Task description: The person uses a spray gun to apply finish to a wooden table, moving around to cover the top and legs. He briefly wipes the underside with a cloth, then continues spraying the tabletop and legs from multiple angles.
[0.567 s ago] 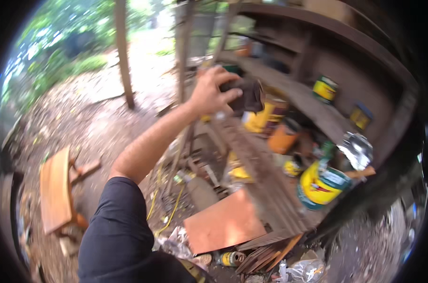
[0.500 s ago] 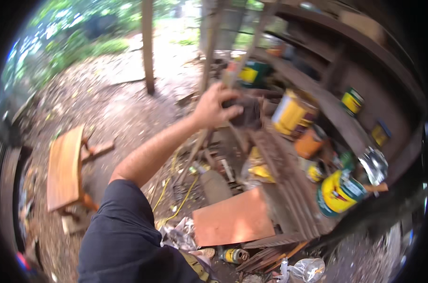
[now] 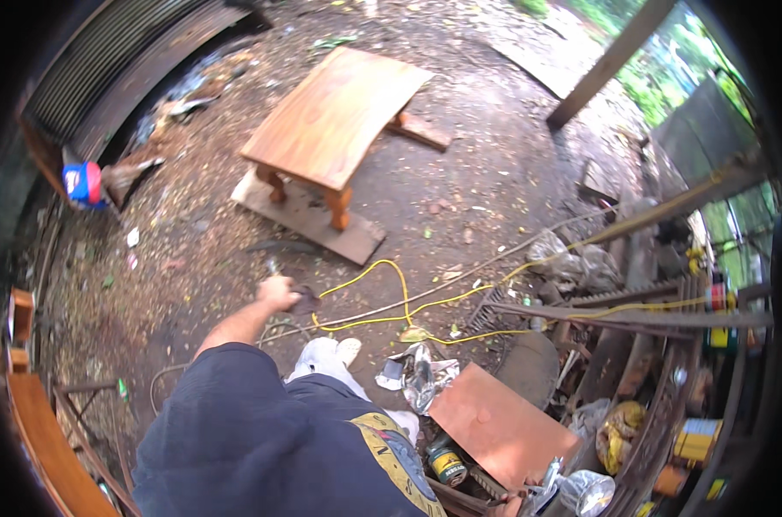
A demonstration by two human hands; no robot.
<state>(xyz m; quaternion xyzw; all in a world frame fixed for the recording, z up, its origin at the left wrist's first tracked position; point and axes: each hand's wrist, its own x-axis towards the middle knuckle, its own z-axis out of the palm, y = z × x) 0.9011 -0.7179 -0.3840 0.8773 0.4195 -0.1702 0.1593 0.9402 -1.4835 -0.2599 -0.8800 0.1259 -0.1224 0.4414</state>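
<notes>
My left hand (image 3: 276,293) is clamped on a dark brown wad (image 3: 307,300), above the dirt floor (image 3: 460,202) between me and the table.
The wad pokes out to the right of my curled fingers, too blurred for me to name its material, and my fingertips are hard to make out; my right hand is out of view, so I can't tell how its fingers stand. Just right of the wad loops a yellow cord (image 3: 405,295). My shirt (image 3: 262,431) covers most of my legs, leaving one pale shoe (image 3: 348,351) showing. Beyond my hand, the wooden table (image 3: 335,112) hides part of its own legs under its top. At lower right, an orange-brown sheet (image 3: 503,426) covers whatever lies beneath, and the dark rim cuts off a yellow tin (image 3: 697,439).
</notes>
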